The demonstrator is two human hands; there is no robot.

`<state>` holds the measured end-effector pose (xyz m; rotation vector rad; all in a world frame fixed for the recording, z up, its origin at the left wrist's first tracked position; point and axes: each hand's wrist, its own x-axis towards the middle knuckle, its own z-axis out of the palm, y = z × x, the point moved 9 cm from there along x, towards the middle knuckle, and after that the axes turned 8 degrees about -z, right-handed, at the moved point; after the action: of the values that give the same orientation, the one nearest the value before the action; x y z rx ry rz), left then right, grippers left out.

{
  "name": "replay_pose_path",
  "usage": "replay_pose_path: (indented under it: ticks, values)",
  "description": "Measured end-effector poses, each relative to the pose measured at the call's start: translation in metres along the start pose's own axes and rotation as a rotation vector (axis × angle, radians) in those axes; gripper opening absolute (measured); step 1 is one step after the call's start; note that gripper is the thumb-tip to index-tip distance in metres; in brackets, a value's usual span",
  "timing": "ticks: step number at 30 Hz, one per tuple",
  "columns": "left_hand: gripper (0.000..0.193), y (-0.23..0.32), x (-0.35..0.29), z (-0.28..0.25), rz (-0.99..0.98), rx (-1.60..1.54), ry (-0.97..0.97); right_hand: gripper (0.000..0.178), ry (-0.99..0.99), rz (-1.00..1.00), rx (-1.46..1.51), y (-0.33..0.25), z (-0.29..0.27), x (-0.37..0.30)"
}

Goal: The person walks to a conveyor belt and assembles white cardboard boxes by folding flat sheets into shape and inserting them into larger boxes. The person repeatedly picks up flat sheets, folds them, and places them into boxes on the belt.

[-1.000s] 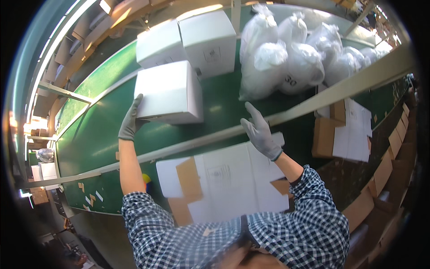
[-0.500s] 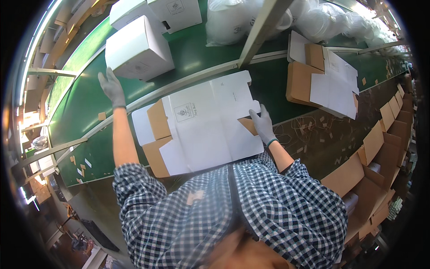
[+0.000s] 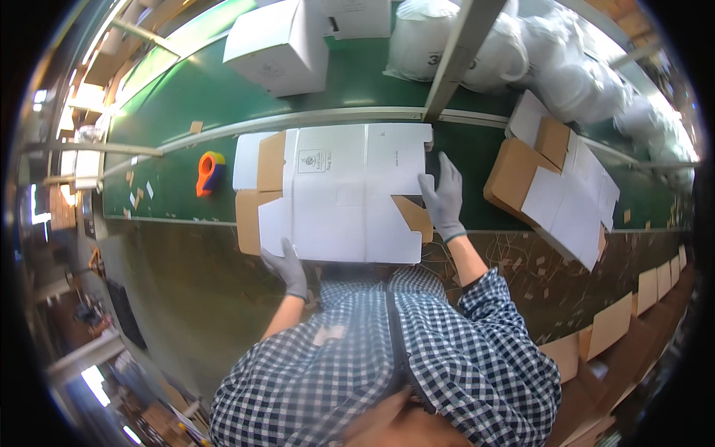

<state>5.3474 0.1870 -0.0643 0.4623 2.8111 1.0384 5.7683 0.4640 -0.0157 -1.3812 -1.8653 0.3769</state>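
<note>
A flattened white carton with brown inner flaps lies at the near edge of the green worktable, in front of my body. My left hand, in a pale glove, touches its near left corner, the thumb and fingers apart at the flap's edge. At the carton's right edge is my gloved right hand, with fingers stretched forward and the thumb spread toward a notched flap. An orange tape dispenser with a dark blue part rests on the table left of the carton.
A closed white box stands beyond a metal rail. Bagged white items line the back right, behind a slanted post. More flattened cartons lie at right. Open brown boxes stand at the lower right.
My left hand has come back from beside the white box to the carton's near left corner. The carton now sits straighter in view, and the orange tape dispenser has come into sight.
</note>
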Motion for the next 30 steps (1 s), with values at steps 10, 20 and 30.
replay_pose_path:
  ticks: [10,20,30]
  values:
    - [0.063,-0.037,-0.220,0.163,-0.948,-1.128,-0.921,0.095,-1.091,-0.125,-0.171,-0.015,0.222,0.139]
    - [0.062,0.005,-0.146,0.014,-0.806,-1.000,-0.807,0.084,-1.291,0.078,-0.066,-0.050,0.135,0.102]
    - [0.078,-0.180,-0.066,-0.011,-0.666,-0.913,-0.845,0.080,-1.081,0.880,0.855,-0.081,0.095,-0.091]
